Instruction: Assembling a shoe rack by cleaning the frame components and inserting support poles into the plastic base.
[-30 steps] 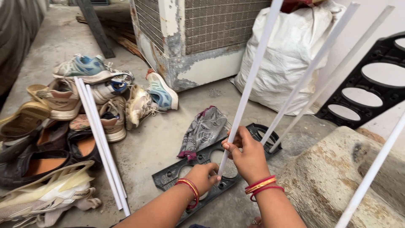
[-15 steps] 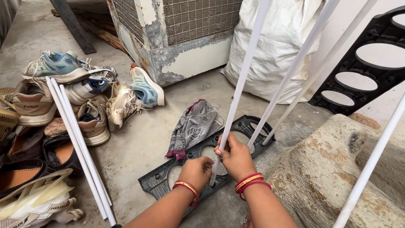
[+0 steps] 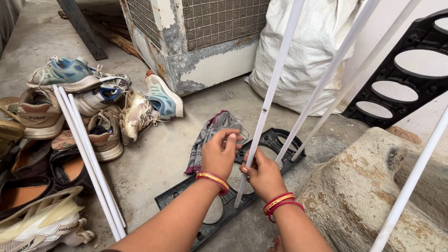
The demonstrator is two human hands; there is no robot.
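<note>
Head view, near centre: right hand [image 3: 265,175] closed around the lower part of a slanting white pole [image 3: 267,105], pole foot set down into the black plastic rack panel [image 3: 280,140] lying flat on the concrete floor [image 3: 158,158] — left hand [image 3: 219,154] just at 9 o'clock of it, fingers loosely curled, thumb raised, resting over the panel; cannot tell whether pinching anything. Toward 9 o'clock, two loose white poles [image 3: 88,158] beside a heap of shoes [image 3: 93,102]; toward 12 o'clock, a worn metal cooler [image 3: 200,56] and a white sack [image 3: 312,60]; toward 4 o'clock, a rough stone block [image 3: 368,196].

white bulging sack [image 3: 311,56] | upper right, against wall | beside rusty cabinet [image 3: 196,42]
</note>
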